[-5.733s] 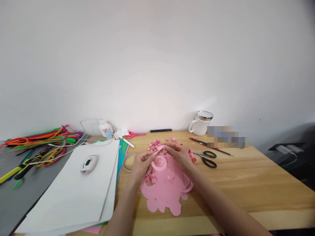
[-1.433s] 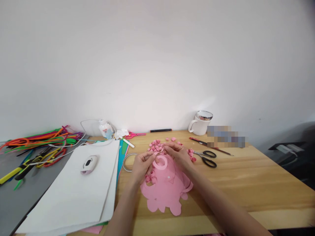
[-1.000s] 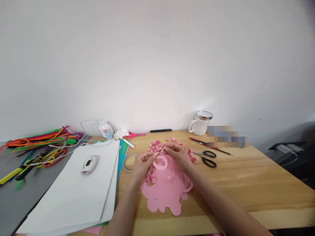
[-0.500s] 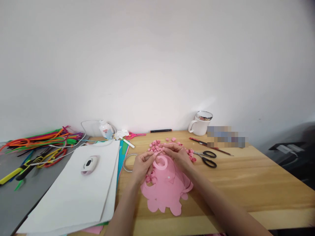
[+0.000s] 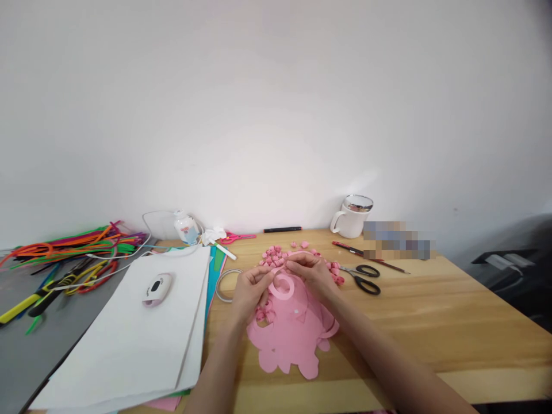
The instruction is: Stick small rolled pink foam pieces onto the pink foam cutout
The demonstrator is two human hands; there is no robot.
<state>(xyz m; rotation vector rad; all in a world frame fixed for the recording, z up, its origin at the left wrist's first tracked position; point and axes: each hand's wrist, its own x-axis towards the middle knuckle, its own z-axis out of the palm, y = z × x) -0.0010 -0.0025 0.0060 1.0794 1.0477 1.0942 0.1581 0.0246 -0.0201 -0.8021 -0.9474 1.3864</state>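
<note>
A: What's sitting around us?
B: Black-handled scissors (image 5: 366, 280) are lying right of us, a mug (image 5: 350, 222) is standing farther back, and we're partly blocking the pink curls (image 5: 272, 253).
A: And what are we gripping?
B: Our left hand (image 5: 252, 289) and right hand (image 5: 313, 273) are both pinching the curled pink strip (image 5: 282, 295) over some pink cut-outs (image 5: 287, 339). We're seeing less strip stretching between fingertips than earlier.

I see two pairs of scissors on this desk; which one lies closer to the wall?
The pink pair, beside the crumpled white tissue. The black-handled pair lies nearer the person, to the right of their right hand.
</note>
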